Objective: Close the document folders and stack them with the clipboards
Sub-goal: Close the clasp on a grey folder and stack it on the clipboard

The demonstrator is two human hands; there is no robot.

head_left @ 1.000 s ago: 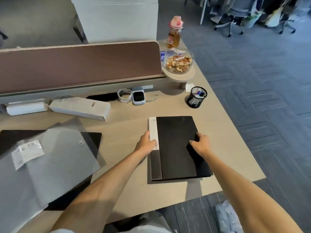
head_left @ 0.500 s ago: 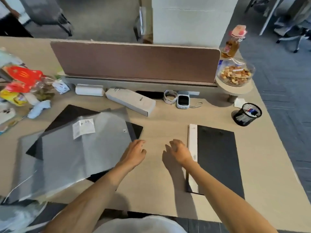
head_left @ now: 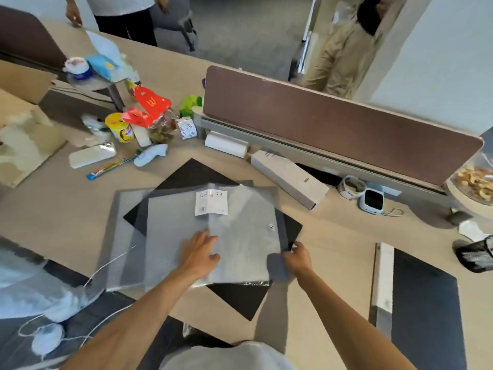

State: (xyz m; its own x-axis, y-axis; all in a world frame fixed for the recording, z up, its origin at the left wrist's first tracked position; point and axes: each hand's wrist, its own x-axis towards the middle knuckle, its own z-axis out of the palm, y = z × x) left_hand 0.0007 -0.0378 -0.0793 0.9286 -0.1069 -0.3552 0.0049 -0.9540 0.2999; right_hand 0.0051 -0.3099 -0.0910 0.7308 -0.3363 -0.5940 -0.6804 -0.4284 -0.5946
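translucent grey folder [head_left: 240, 236], white label, snap button, over black clipboard [head_left: 240, 297]

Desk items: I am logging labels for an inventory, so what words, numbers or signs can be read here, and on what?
"A4" and "20": white label on the translucent grey folder, above a barcode.
"M", yellow arches logo: red paper carton.
Too blurred or small to read: print on the long white box, yellow tub, snack bar wrapper, black mesh pen cup, spine label of the black folder.
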